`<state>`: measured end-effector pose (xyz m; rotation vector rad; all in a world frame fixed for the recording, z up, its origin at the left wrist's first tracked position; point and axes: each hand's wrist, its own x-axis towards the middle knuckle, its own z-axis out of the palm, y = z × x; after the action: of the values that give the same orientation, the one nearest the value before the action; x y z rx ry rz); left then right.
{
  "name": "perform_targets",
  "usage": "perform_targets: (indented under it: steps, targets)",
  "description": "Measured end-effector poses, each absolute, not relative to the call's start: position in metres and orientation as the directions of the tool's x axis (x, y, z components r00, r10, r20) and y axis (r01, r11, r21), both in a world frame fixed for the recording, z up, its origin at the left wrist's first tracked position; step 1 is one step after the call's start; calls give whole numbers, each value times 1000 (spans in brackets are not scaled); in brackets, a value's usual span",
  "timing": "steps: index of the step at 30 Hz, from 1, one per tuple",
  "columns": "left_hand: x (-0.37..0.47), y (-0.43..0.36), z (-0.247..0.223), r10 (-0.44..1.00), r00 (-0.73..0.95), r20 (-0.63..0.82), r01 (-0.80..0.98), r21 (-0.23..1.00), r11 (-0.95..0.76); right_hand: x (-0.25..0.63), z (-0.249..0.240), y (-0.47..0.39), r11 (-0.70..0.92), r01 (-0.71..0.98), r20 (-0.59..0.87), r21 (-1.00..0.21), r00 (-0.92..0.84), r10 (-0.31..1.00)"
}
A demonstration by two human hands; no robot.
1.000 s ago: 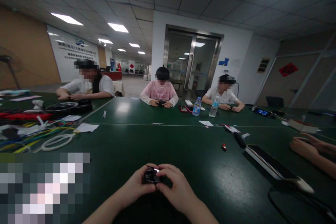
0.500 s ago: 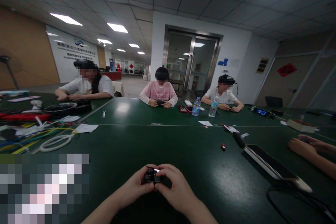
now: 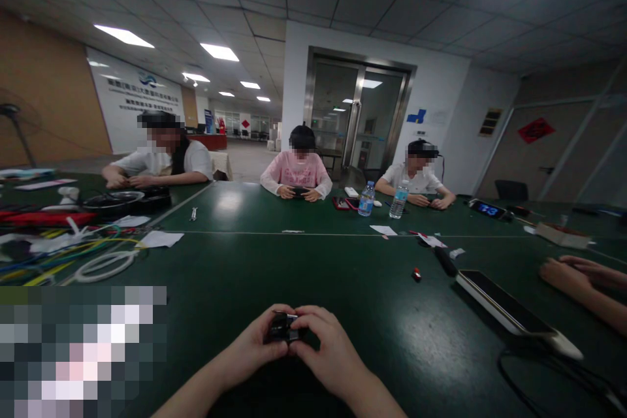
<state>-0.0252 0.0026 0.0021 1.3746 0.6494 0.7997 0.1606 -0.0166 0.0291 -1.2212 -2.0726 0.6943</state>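
Note:
A small black object [image 3: 283, 327] with shiny parts is between my two hands, above the near edge of the green table [image 3: 235, 274]. My left hand [image 3: 257, 343] grips its left side, thumb below and fingers above. On the other side, my right hand [image 3: 321, 343] holds it with thumb and fingertips. The fingertips of both hands nearly meet over its top and under it. What exactly the object is cannot be made out, as fingers cover its ends.
Tangled cables [image 3: 105, 264] and papers lie at the left. A phone-like device [image 3: 504, 304] on a white base, a small red item [image 3: 416, 274] and bottles [image 3: 366, 199] stand right of centre. Another person's hands [image 3: 568, 277] rest at the right edge; several people sit around the table.
The black object has tilted slightly between my fingers, and its bright reflection has dimmed. At the right edge, the other person's hands have shifted a little.

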Motion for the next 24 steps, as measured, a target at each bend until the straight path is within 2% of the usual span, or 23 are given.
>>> perform_targets:
  steps: [12,24]
  targets:
    - [-25,2,5,806,591,30,-103,994,39,160,31,-18,430,557,246,-711,-376,894]
    - [-26,4,1,814,579,49,-63,998,-16,159,32,-18,444,584,246,-680,-388,888]
